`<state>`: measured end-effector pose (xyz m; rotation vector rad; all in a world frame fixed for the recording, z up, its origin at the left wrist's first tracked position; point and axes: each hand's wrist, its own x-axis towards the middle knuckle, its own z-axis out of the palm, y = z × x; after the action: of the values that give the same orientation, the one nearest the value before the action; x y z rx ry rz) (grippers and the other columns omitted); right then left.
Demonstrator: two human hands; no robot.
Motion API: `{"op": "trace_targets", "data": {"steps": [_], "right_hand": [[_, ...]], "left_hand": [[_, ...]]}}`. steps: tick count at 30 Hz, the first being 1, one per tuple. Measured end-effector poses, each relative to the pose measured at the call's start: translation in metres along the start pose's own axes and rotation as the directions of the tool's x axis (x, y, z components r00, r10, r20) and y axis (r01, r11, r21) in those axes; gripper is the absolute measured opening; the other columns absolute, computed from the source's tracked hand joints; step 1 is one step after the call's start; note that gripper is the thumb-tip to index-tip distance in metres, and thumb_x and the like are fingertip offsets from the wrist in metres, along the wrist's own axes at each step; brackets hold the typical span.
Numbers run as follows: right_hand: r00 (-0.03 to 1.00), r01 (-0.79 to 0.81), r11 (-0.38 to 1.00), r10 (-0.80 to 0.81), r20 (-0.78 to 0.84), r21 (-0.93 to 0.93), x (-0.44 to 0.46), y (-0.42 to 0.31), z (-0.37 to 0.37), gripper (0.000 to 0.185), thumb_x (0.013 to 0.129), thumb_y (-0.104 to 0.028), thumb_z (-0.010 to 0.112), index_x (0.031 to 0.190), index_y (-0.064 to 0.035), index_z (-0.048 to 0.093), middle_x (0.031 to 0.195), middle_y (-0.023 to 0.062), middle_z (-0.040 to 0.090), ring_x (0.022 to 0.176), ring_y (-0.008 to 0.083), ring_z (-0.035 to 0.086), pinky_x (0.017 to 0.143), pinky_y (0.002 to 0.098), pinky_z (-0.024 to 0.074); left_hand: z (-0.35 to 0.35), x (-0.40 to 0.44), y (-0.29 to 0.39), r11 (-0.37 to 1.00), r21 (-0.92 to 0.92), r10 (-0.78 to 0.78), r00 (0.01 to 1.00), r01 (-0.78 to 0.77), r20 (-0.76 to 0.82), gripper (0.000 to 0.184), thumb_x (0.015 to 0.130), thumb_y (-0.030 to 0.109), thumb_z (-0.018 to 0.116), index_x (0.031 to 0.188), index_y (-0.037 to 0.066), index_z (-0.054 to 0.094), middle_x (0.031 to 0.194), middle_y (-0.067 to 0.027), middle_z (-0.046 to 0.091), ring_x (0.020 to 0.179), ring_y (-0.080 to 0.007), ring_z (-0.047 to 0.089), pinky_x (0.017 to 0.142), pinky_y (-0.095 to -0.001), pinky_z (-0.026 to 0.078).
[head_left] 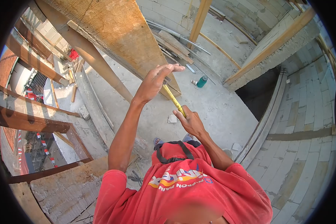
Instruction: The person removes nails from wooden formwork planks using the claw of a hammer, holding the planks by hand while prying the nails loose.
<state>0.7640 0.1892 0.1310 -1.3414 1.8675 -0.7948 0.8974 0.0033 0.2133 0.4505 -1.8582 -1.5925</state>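
Observation:
My right hand (190,121) is wrapped round the yellow handle of a hammer (174,100), which slants up and to the left. The dark head end of the hammer lies close below my left hand (153,83) and is partly hidden by it. My left hand holds its fingers stretched out to the right, by the edge of a wide wooden board (127,41). Whether the palm touches the board, I cannot tell. The board slopes down from the upper left and ends just beyond my hands.
A teal bottle (202,81) stands on the concrete floor (216,112). Loose planks (175,46) lie behind it. Wooden posts (199,22) rise around me. At right, a dark floor opening (259,91) borders a block wall (298,112). A rough board (69,186) is at lower left.

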Motion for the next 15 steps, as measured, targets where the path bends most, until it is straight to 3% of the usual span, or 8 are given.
{"op": "trace_targets", "data": {"steps": [3, 4, 7, 8, 12, 14, 15], "right_hand": [[0.998, -0.058, 0.998, 0.058, 0.027, -0.012, -0.007, 0.008, 0.017, 0.048, 0.104, -0.051, 0.055, 0.100, -0.0033, 0.055, 0.070, 0.0234, 0.064, 0.066, 0.0466, 0.064, 0.062, 0.0529, 0.0453], [0.996, -0.071, 0.997, 0.073, 0.060, -0.030, -0.009, 0.011, 0.017, 0.046, 0.104, -0.050, 0.056, 0.102, -0.0033, 0.055, 0.074, 0.0256, 0.066, 0.073, 0.0493, 0.065, 0.065, 0.0547, 0.0463], [0.987, -0.133, 0.976, 0.147, 0.072, -0.173, -0.013, 0.024, 0.022, 0.044, 0.103, -0.048, 0.057, 0.104, -0.0034, 0.057, 0.077, 0.0269, 0.067, 0.077, 0.0506, 0.066, 0.067, 0.0557, 0.0472], [0.985, -0.156, 0.967, 0.168, 0.042, -0.203, -0.015, 0.032, 0.027, 0.043, 0.103, -0.047, 0.057, 0.105, -0.0037, 0.058, 0.078, 0.0275, 0.067, 0.078, 0.0511, 0.066, 0.068, 0.0560, 0.0475], [0.987, -0.158, 0.979, 0.154, -0.039, -0.131, -0.014, 0.034, 0.021, 0.044, 0.105, -0.047, 0.053, 0.109, -0.0035, 0.059, 0.080, 0.0273, 0.069, 0.078, 0.0491, 0.068, 0.069, 0.0550, 0.0485], [0.989, -0.150, 0.988, 0.150, 0.011, -0.028, -0.004, -0.001, 0.003, 0.046, 0.106, -0.047, 0.051, 0.110, -0.0025, 0.058, 0.081, 0.0257, 0.068, 0.078, 0.0450, 0.068, 0.070, 0.0526, 0.0489], [0.987, -0.158, 0.987, 0.157, 0.036, 0.028, -0.002, -0.025, -0.009, 0.046, 0.107, -0.047, 0.050, 0.110, -0.0020, 0.058, 0.081, 0.0249, 0.068, 0.078, 0.0429, 0.069, 0.070, 0.0514, 0.0492]], "left_hand": [[0.018, -0.016, 0.005, 0.911, 0.393, -0.155, 0.986, 0.121, 0.056, 0.047, 0.108, 0.044, 0.052, 0.114, 0.002, 0.074, 0.123, -0.0079, 0.073, 0.105, -0.0188, 0.067, 0.123, -0.0411, 0.027], [0.021, -0.023, -0.005, 0.902, 0.397, -0.205, 0.977, 0.169, 0.051, 0.042, 0.107, 0.040, 0.056, 0.111, 0.002, 0.073, 0.118, -0.0072, 0.074, 0.105, -0.0179, 0.066, 0.118, -0.0397, 0.035], [0.024, -0.044, -0.046, 0.967, 0.137, -0.174, 0.952, 0.213, -0.252, 0.037, 0.107, 0.035, 0.059, 0.114, 0.001, 0.071, 0.115, -0.0083, 0.073, 0.107, -0.0165, 0.065, 0.110, -0.0363, 0.042], [0.018, -0.046, -0.047, 0.970, 0.186, -0.087, 0.937, 0.158, -0.339, 0.039, 0.105, 0.038, 0.061, 0.116, 0.001, 0.071, 0.107, -0.0113, 0.074, 0.098, -0.0193, 0.067, 0.094, -0.0330, 0.050], [-0.038, -0.046, 0.015, 0.946, 0.322, 0.195, 0.843, -0.027, -0.502, 0.033, 0.107, 0.031, 0.059, 0.117, 0.000, 0.070, 0.111, -0.0101, 0.074, 0.107, -0.0169, 0.066, 0.095, -0.0313, 0.050], [-0.070, -0.036, 0.059, 0.917, 0.369, 0.364, 0.702, -0.153, -0.612, 0.032, 0.108, 0.028, 0.058, 0.118, -0.001, 0.068, 0.112, -0.0103, 0.075, 0.107, -0.0158, 0.066, 0.096, -0.0312, 0.049], [-0.087, -0.029, 0.085, 0.854, 0.481, 0.486, 0.635, -0.199, -0.600, 0.032, 0.109, 0.026, 0.054, 0.120, -0.001, 0.067, 0.112, -0.0108, 0.075, 0.109, -0.0153, 0.065, 0.102, -0.0319, 0.047]]}}
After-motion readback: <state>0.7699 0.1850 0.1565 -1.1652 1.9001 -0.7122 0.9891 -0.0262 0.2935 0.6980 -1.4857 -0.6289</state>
